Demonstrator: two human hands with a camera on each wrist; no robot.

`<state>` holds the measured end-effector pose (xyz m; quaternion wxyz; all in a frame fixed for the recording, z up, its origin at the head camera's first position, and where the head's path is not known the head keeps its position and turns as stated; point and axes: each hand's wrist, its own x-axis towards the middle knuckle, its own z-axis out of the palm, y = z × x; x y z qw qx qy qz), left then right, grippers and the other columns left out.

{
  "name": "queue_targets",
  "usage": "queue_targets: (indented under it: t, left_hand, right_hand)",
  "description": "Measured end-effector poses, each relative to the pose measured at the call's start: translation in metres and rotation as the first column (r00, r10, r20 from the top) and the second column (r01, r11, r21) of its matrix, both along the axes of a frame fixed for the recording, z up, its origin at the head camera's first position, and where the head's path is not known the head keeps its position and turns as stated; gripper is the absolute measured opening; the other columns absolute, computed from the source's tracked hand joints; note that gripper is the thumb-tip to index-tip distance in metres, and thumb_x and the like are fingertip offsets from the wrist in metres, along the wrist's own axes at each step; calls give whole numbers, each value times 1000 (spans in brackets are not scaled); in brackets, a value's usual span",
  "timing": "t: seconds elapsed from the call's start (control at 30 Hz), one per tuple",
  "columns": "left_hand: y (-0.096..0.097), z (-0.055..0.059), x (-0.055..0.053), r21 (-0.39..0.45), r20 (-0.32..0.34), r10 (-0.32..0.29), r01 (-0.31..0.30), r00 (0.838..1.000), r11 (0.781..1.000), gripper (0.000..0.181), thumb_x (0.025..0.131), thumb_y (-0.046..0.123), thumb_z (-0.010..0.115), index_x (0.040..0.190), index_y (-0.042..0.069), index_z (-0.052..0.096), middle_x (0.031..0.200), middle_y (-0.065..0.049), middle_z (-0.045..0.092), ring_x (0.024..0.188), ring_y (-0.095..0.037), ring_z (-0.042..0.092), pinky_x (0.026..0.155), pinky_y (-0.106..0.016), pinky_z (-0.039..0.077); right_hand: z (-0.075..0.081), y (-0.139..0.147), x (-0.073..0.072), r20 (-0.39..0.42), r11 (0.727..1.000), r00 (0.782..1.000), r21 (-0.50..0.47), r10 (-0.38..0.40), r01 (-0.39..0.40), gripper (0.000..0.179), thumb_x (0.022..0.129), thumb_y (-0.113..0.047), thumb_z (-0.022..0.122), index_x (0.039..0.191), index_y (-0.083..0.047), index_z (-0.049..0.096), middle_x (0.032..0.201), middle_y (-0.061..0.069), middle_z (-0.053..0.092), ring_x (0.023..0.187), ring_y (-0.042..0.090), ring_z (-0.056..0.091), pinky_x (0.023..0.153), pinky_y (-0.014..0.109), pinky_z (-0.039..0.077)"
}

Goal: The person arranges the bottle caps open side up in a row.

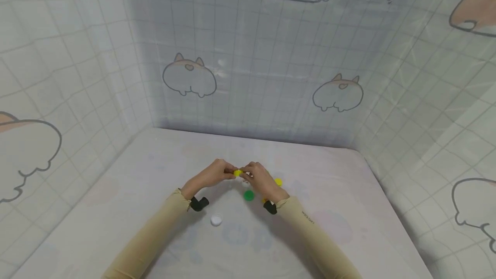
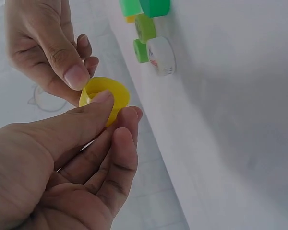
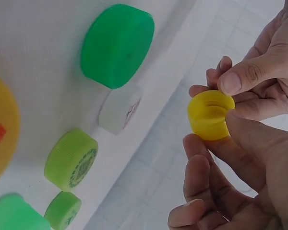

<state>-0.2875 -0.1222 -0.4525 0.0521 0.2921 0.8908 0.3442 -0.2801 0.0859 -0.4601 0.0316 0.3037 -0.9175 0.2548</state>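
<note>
Left hand across part-hidden yellow cap

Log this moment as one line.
left hand: holds yellow cap | right hand: holds yellow cap | yellow cap: raised above table | on table: dark green cap, printed white cap

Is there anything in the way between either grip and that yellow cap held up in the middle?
Nothing visible is. The left grip and right grip both pinch the yellow cap directly, above the table. Nearby, a dark green cap and a white cap lie on the table, not in between.
</note>
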Motion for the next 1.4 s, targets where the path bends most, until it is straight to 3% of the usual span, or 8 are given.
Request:
queue_targets:
  t: [0.33, 0.47, 0.6, 0.73, 0.93, 1.13, 1.3, 1.4]
  left_hand:
    - [0, 7, 4, 78, 47, 62, -66, 997, 995, 34, 94, 12, 62, 125, -2, 62, 103, -18, 72, 85, -33, 68, 58, -21, 44]
    - [-1, 10, 3, 112, 16, 77, -79, 997, 991, 34, 94, 11, 62, 125, -1, 62, 100, -17, 73, 81, -35, 67, 55, -22, 42]
    - [-1, 9, 2, 135, -21, 78, -75, 997, 988, 33, 93, 10, 62, 126, 3, 63, 99, -11, 74, 80, -33, 69, 58, -23, 46]
    - [-1, 8, 1, 151, -3, 72, -71, 997, 986, 37, 91, 11, 66, 127, 6, 63, 97, -11, 74, 82, -30, 70, 63, -24, 50]
    - [0, 6, 0, 138, -48, 67, -59, 997, 989, 39, 85, 12, 73, 123, 8, 65, 91, -4, 74, 79, -10, 68, 69, -24, 54]
    - [-4, 7, -4, 134, -71, 84, -73, 994, 988, 34, 83, 16, 75, 117, 10, 69, 85, 1, 72, 75, -8, 65, 68, -24, 53]
    - [-9, 9, -6, 113, -89, 98, -88, 991, 990, 28, 82, 19, 76, 109, 10, 73, 86, 4, 69, 77, -8, 61, 71, -26, 52]
    - [-11, 10, -7, 110, -81, 102, -93, 991, 990, 27, 81, 20, 78, 106, 9, 75, 87, 4, 68, 78, -9, 60, 70, -25, 51]
  right_hand:
    - [6, 1, 0, 30, 988, 999, -154, -24, 28, 28, 97, -23, 58, 117, -6, 69, 106, 7, 70, 85, 12, 63, 68, 22, 51]
    - [7, 0, 0, -1, 976, 998, -213, -57, 56, 28, 97, -24, 59, 116, -7, 70, 104, 7, 72, 79, 10, 64, 65, 20, 50]
    - [8, 0, -1, -23, 963, 997, -262, -76, 68, 28, 97, -25, 59, 114, -7, 71, 103, 8, 73, 70, 11, 61, 59, 20, 47]
    - [6, 0, -2, 12, 953, 998, -295, -64, 65, 31, 98, -26, 57, 116, -5, 70, 101, 7, 74, 79, 18, 68, 65, 21, 51]
    - [3, 0, -5, 62, 938, 998, -342, -33, 53, 30, 99, -24, 55, 122, -7, 64, 94, 7, 74, 87, 28, 71, 72, 28, 55]
    - [4, -1, -8, 33, 943, 999, -331, -28, 38, 25, 98, -25, 57, 115, -11, 68, 94, 5, 74, 84, 25, 72, 71, 28, 55]
    - [9, -1, -7, 35, 968, 999, -251, 24, -14, 34, 92, -32, 66, 119, -12, 67, 95, 2, 74, 74, 13, 67, 60, 20, 50]
    - [11, -1, -6, 37, 977, 998, -210, 48, -39, 37, 89, -30, 69, 121, -11, 65, 96, 2, 74, 74, 7, 62, 62, 20, 49]
